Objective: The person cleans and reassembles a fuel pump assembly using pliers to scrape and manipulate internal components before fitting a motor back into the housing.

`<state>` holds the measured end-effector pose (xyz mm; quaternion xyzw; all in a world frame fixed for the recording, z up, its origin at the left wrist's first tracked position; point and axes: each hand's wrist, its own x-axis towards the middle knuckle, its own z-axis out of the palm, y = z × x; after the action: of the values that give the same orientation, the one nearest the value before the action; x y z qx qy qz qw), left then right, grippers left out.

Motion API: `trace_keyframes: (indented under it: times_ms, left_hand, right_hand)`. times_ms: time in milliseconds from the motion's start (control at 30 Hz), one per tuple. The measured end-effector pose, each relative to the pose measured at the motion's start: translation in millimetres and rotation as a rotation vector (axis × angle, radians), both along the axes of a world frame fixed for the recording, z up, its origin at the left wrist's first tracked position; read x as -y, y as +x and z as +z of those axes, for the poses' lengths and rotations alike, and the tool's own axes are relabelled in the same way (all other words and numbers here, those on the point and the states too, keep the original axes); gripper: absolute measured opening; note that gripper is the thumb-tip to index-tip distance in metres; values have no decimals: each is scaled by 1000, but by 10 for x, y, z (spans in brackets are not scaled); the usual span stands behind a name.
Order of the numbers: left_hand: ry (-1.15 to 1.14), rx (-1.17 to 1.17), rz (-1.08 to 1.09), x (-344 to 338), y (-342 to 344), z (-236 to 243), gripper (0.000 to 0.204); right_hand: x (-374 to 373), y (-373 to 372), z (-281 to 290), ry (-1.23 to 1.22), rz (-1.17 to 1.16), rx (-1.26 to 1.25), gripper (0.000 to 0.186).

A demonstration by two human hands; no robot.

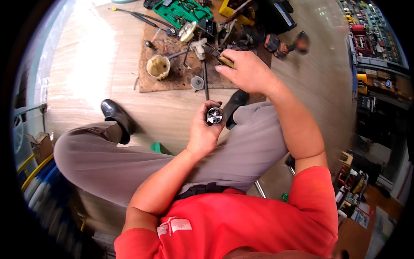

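My left hand (203,131) is wrapped round a round metal cylinder part (214,115), held above my lap. Its open end faces up and shows small metal pieces inside. Further forward and to the right, my right hand (252,71) pinches a short, narrow yellowish piece (227,62) between thumb and fingers, over the work board. Its exact kind is not clear, as the fingers cover part of it. Just beyond my left hand, a dark rod (205,82) runs up to a pale grey fitting (198,48) on the board.
A stained brown board (151,84) lies on the floor, bearing a cream plastic cup (158,67), a small grey cap (197,83) and several dark parts. A green tool case (181,11) and a black box (278,16) stand behind. To the right lies an orange-and-black power tool (276,45).
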<state>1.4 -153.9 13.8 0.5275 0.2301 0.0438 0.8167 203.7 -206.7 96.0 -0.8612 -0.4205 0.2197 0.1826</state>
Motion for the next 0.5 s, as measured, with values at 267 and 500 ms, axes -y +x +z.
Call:
trace_keyframes:
  times_ms: [267, 500]
  left_hand:
    - [-2, 3, -25, -63, 49, -463, 44]
    - [33, 102, -114, -36, 169, -732, 45]
  right_hand:
    - [201, -23, -215, -287, 79, -61, 31]
    - [313, 67, -549, -510, 134, -89, 33]
